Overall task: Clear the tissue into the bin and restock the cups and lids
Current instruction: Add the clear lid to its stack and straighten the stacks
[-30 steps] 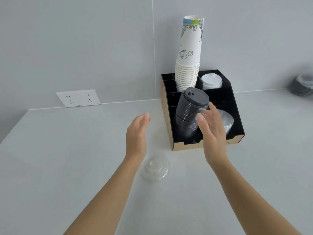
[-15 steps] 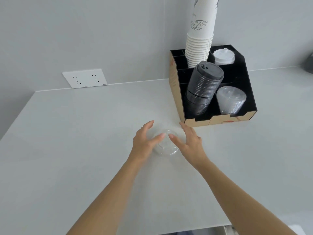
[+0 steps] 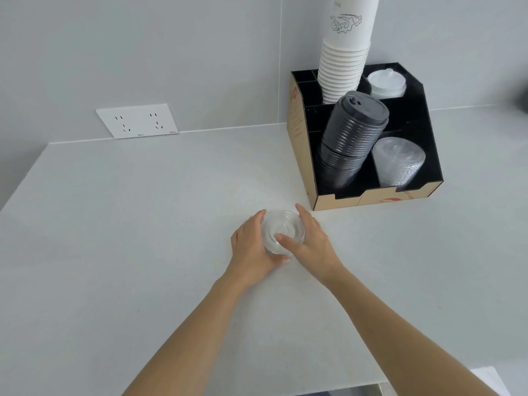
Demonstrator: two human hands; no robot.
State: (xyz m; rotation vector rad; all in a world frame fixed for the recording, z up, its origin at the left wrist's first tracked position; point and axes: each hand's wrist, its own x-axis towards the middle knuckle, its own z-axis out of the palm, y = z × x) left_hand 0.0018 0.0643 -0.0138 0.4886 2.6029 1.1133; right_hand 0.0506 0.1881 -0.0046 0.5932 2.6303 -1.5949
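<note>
Both grips close on the small stack of clear plastic lids (image 3: 283, 232) on the pale grey desk (image 3: 143, 224): left hand (image 3: 253, 247) cups its left side, right hand (image 3: 310, 242) its right, near the black compartment organiser (image 3: 411, 192).

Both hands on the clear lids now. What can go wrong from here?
1. The small stack of clear plastic lids is held only at its rim between the left hand and right hand; it may splay or slip when lifted.
2. The tilted stack of black lids leans towards the clear-lid compartment of the black organiser box; a bump could topple it.
</note>
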